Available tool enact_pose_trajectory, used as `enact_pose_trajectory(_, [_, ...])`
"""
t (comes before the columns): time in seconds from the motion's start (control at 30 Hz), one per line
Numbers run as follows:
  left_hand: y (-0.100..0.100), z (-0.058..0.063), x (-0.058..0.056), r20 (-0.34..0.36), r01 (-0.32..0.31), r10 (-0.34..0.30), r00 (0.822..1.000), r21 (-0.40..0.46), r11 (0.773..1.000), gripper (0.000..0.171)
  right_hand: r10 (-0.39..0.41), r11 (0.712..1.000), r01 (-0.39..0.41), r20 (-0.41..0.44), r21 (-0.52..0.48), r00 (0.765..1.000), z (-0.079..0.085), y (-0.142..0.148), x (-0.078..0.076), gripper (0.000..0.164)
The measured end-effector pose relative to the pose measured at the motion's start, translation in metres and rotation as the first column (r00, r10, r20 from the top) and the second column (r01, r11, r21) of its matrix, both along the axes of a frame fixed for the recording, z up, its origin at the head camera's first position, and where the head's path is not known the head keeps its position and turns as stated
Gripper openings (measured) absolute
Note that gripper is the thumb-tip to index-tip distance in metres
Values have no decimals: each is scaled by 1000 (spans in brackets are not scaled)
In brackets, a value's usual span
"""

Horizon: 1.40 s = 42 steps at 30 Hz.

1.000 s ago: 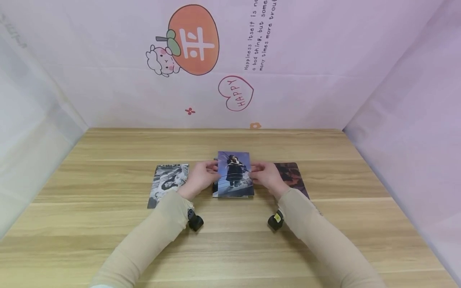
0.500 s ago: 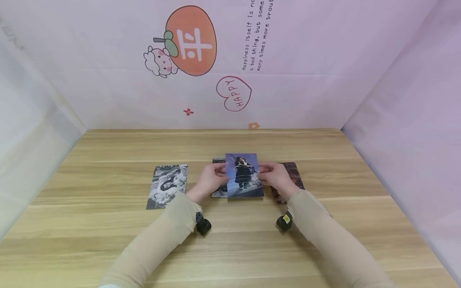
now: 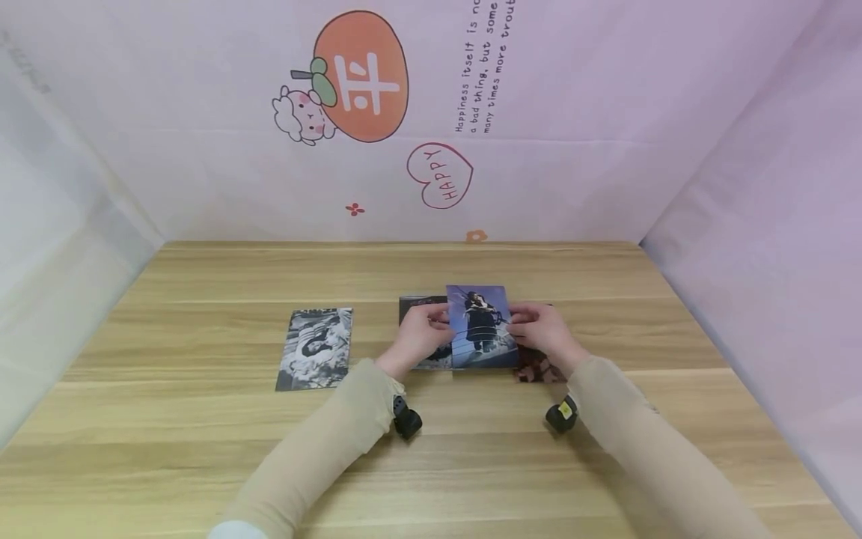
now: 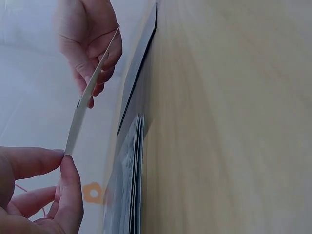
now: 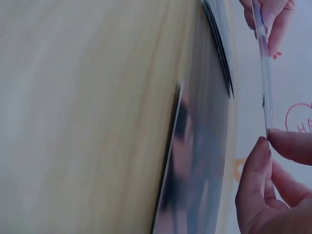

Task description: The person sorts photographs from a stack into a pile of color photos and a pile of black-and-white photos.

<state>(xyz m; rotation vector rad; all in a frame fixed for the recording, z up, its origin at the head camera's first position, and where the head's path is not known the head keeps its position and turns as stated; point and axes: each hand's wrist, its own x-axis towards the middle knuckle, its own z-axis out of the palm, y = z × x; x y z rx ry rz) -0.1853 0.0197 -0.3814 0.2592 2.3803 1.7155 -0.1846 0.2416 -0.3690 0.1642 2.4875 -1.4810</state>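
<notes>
L hand (image 3: 419,335) & R hand (image 3: 548,331) pinch opp. side edges of blue photo card (image 3: 481,329), held betw. them above tabletop (image 3: 471,479), long axis fwd; dark card (image 3: 535,368) nearer R hand, card pile (image 4: 124,195) nearer L

On the light wood-grain rectangular table (image 3: 471,464), the black-and-white rectangular photo card (image 3: 314,349) lies to the left, well apart from the dark rectangular card stack (image 3: 436,358) in the middle. The dark reddish rectangular card (image 3: 537,368) lies to the right of the stack. Above the table, between the left hand (image 3: 421,334) and the right hand (image 3: 547,329), is the blue-purple rectangular photo card (image 3: 483,327), partly covering the stack in the head view. Behind the table stands the white printed fabric backdrop (image 3: 572,187).
</notes>
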Motion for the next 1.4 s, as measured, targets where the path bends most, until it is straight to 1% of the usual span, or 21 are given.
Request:
enact_pose_trajectory(0.13, [12,-1,0,3,10,-10,1000,2,1000,52,23,1000,-22,-25,17,999,-1,12,1,51])
enact_pose_trajectory(0.23, [20,-3,-1,4,15,-15,1000,26,1000,52,27,999,-27,-38,26,999,-2,21,3,51])
enact_pose_trajectory(0.4, [35,-7,-4,32,10,-13,999,78,997,53,17,1000,-16,-19,26,1000,0,34,4,51])
enact_pose_trajectory(0.57, [49,-10,-5,42,20,-24,999,103,994,55,16,999,-16,0,35,1000,2,48,5,53])
enact_pose_trajectory(0.8, [65,-18,-6,33,36,-39,999,90,995,58,30,999,-31,14,38,999,0,62,7,54])
enact_pose_trajectory(0.9, [71,-19,-5,48,39,-43,998,84,996,60,34,998,-34,14,49,999,-1,67,8,55])
enact_pose_trajectory(1.03, [78,-18,-4,67,39,-44,997,82,996,62,34,997,-35,16,67,999,-1,73,9,56])
enact_pose_trajectory(1.2, [83,-18,-1,71,37,-43,997,83,996,61,29,997,-31,25,71,999,-4,78,8,56])
enact_pose_trajectory(1.4, [86,-19,-1,87,37,-40,995,38,999,61,18,997,-21,33,69,999,-5,81,7,56])
